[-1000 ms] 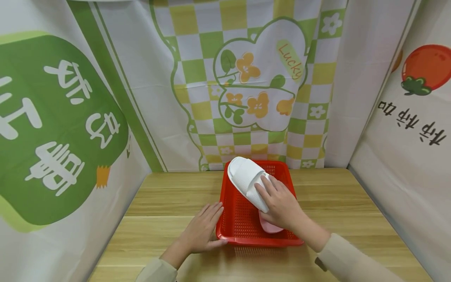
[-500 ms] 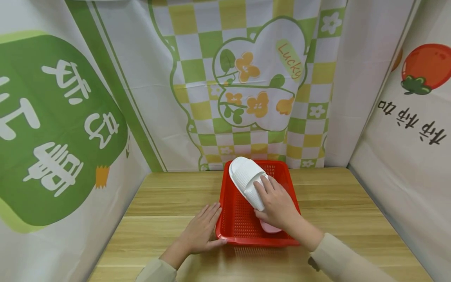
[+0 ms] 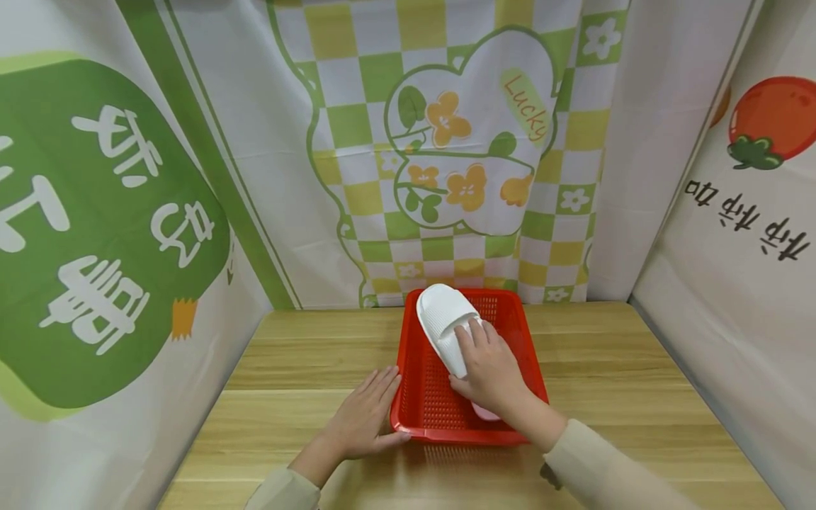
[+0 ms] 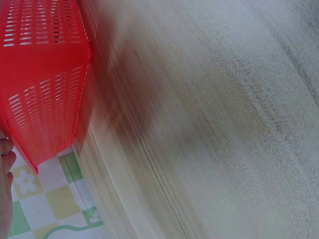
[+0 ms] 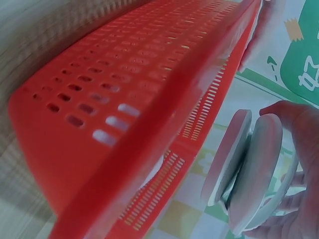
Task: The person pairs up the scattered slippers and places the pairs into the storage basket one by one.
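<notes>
My right hand [image 3: 489, 368] grips a white slipper [image 3: 443, 319] by its heel end, above the red basket [image 3: 411, 429]. In the right wrist view two pale soles [image 5: 256, 169] stand close together in the hand [image 5: 304, 174], so it appears to hold a pair. A pink slipper [image 3: 486, 413] lies inside the basket on the right, mostly hidden beneath my right hand. My left hand [image 3: 363, 418] rests against the basket's left side near the front corner, its fingers straight and its thumb along the front. Part of that hand [image 4: 5, 184] shows in the left wrist view.
The basket stands on a wooden table [image 3: 293, 361], near its back edge. A patterned cloth [image 3: 459, 262] hangs directly behind it. Printed sheets form side walls on the left [image 3: 185, 269] and right [image 3: 701, 255].
My right hand has shifted a little left, and the slipper has turned to point more straight away from me. My left hand and the basket stay in place.
</notes>
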A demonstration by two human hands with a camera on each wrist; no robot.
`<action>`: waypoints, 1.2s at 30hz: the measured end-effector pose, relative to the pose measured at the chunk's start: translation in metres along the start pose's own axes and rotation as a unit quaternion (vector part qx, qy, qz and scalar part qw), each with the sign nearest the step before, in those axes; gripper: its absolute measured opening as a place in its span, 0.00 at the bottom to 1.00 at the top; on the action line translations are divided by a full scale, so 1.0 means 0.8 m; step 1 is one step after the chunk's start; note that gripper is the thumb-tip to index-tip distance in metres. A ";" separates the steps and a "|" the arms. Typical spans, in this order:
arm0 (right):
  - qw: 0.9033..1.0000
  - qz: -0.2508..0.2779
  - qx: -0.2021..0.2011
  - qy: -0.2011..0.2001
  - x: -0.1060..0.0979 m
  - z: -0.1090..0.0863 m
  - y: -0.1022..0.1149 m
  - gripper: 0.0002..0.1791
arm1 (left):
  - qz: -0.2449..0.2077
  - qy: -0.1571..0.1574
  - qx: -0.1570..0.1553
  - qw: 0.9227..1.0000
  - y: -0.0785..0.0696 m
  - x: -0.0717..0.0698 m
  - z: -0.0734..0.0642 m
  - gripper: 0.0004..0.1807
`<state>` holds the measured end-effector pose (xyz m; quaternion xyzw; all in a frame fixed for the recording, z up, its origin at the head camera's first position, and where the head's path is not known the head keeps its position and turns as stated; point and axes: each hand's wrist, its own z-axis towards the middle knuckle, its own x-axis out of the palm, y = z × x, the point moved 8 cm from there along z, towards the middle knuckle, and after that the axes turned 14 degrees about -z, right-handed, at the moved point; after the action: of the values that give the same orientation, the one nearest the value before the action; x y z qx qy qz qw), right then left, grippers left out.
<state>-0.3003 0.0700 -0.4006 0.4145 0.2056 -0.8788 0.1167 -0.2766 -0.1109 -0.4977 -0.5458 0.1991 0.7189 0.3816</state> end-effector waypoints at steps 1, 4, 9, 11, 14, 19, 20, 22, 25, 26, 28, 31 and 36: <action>1.000 -0.004 0.002 0.001 0.002 0.001 0.001 0.43 | 0.000 0.000 0.000 1.000 0.000 0.000 0.000 0.52; 1.000 -0.015 0.007 0.008 0.008 0.003 0.004 0.43 | 0.001 0.000 -0.001 1.000 0.000 0.000 0.000 0.52; 0.999 -0.035 0.014 0.029 0.018 0.004 0.010 0.44 | 0.005 -0.002 0.002 1.000 0.000 0.000 0.000 0.52; 0.999 -0.033 0.018 0.038 0.022 0.005 0.012 0.44 | 0.007 -0.003 0.003 1.000 0.000 0.000 -0.001 0.52; 0.998 -0.023 0.029 0.050 0.027 0.006 0.015 0.44 | 0.006 -0.007 0.006 1.000 0.000 -0.001 -0.001 0.52; 0.997 -0.014 0.044 0.064 0.035 0.008 0.020 0.45 | 0.002 -0.017 0.013 1.000 -0.001 -0.002 -0.001 0.52; 0.997 -0.013 0.046 0.065 0.036 0.008 0.021 0.45 | 0.002 -0.017 0.012 1.000 0.000 -0.002 -0.002 0.52; 0.996 -0.008 0.050 0.068 0.039 0.009 0.023 0.46 | 0.001 -0.014 0.009 1.000 0.000 -0.001 -0.002 0.52; 0.996 -0.003 0.055 0.075 0.046 0.008 0.026 0.46 | -0.001 -0.009 0.001 1.000 0.002 0.000 -0.002 0.52; 0.996 -0.003 0.056 0.076 0.048 0.008 0.027 0.46 | -0.002 -0.006 -0.001 1.000 0.002 0.001 -0.002 0.52; 0.995 -0.003 0.056 0.080 0.053 0.007 0.028 0.46 | -0.004 -0.002 -0.005 1.000 0.002 0.001 -0.002 0.52; 0.995 -0.006 0.056 0.083 0.057 0.006 0.031 0.44 | -0.004 0.003 -0.008 1.000 0.002 0.002 -0.002 0.52; 0.993 -0.004 0.064 0.096 0.062 0.005 0.033 0.44 | -0.004 0.006 -0.009 1.000 0.002 0.002 -0.001 0.52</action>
<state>-0.3245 0.0429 -0.4434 0.5025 0.1608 -0.8469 0.0660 -0.2772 -0.1124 -0.4996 -0.5541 0.1925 0.7161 0.3782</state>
